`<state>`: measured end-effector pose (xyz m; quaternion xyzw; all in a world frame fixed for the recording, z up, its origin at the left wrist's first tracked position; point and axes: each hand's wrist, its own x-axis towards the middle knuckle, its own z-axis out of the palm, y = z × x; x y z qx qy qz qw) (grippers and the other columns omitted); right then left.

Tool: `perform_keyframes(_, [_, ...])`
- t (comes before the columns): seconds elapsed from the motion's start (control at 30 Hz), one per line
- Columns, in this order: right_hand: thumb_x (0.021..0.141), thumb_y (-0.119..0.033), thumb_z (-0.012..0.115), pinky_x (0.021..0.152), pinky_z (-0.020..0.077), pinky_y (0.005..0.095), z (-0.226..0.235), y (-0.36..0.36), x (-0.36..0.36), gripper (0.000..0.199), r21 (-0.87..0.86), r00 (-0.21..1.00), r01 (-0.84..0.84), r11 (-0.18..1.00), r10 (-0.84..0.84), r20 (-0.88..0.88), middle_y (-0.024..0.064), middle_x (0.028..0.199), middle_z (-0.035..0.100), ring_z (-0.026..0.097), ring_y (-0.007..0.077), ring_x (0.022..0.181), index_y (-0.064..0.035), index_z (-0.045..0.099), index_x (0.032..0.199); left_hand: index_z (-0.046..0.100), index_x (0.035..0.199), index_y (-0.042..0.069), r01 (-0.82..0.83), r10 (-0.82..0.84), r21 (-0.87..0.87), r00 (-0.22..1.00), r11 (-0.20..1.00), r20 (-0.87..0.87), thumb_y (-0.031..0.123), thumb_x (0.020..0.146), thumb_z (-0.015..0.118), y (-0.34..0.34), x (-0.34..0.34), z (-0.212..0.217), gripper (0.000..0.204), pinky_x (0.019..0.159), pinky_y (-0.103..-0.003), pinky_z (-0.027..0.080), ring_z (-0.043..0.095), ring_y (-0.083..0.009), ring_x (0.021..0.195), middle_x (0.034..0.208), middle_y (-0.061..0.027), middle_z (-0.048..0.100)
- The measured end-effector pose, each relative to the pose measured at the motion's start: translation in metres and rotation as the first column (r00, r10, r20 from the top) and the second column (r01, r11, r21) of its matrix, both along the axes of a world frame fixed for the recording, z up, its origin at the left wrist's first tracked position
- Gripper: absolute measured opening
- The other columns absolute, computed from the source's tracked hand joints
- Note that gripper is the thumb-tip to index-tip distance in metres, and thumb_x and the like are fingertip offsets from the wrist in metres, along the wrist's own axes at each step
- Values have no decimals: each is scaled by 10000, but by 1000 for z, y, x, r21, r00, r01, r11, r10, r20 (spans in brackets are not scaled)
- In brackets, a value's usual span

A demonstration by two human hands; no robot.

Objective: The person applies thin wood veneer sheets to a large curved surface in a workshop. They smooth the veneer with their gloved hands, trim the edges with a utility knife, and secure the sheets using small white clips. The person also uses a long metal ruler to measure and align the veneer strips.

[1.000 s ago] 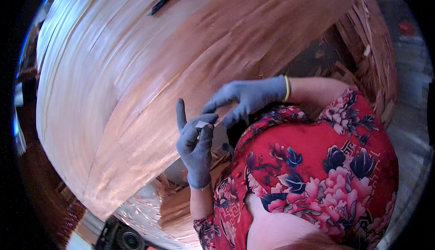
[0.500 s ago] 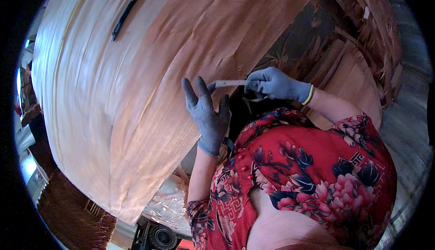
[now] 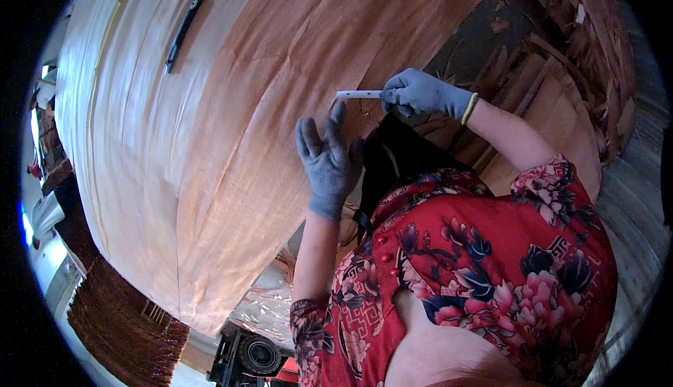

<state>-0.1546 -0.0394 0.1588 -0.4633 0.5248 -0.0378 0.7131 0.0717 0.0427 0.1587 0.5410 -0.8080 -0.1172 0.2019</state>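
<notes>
My right hand, in a grey glove with a yellow cuff edge, grips one end of a thin, flat pale strip with small dark holes. The strip points leftward above a big sheet of wood veneer. Just below its free end is my left hand, also gloved in grey, fingers apart and palm empty; one fingertip comes close to the strip, and I cannot tell whether they touch. Farther off to the left, a slim dark tool lies on the veneer.
Broken veneer scraps lie beyond the sheet's right edge. Corrugated metal runs along the far right. At the lower left are a stack of brown sheets and a black-tyred wheel.
My right hand has moved up with the strip, which now shows its holed flat side. My left hand has dropped slightly and no longer covers the strip's free end.
</notes>
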Motion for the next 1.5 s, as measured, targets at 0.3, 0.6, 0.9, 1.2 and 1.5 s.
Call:
perform_keyframes(0.3, [847,-374,550,510,438,302,12,-5,11,404,-239,938,-183,953,97,-332,88,590,605,573,167,531,-20,636,673,259,1329,24,37,-35,-2,966,999,257,228,826,548,-25,-7,-9,615,1047,-507,201,326,-368,1267,1308,-60,474])
perform_keyframes(0.6, [777,-301,501,730,467,474,-5,25,26,326,-518,859,-362,775,62,-508,225,834,619,591,397,811,-7,633,830,308,1312,21,87,-77,-204,995,975,59,292,793,563,-74,-53,-18,639,1050,-511,198,298,-391,1261,1407,-173,297])
perform_keyframes(0.9, [768,-226,555,482,451,427,20,128,57,188,-718,898,-439,540,231,-375,146,568,571,592,315,530,-96,559,632,339,1305,48,121,-112,-57,984,991,139,375,811,531,-57,-51,-29,623,1075,-505,162,244,-381,1300,1417,-150,286])
perform_keyframes(1.2, [893,-165,498,535,474,329,48,58,-24,158,-500,998,36,865,-57,-26,113,676,596,603,193,600,-22,561,912,322,1323,16,-273,272,91,962,958,21,300,708,680,-33,-5,-5,767,1058,-477,196,277,-399,1247,1365,-147,329])
perform_keyframes(1.5, [919,-222,492,495,425,221,68,-71,-5,240,-515,993,74,854,-14,118,21,626,542,508,72,543,-28,574,804,221,1371,16,-336,356,-125,910,933,211,297,775,598,-54,55,-9,760,1067,-498,163,196,-379,1312,1404,-96,318])
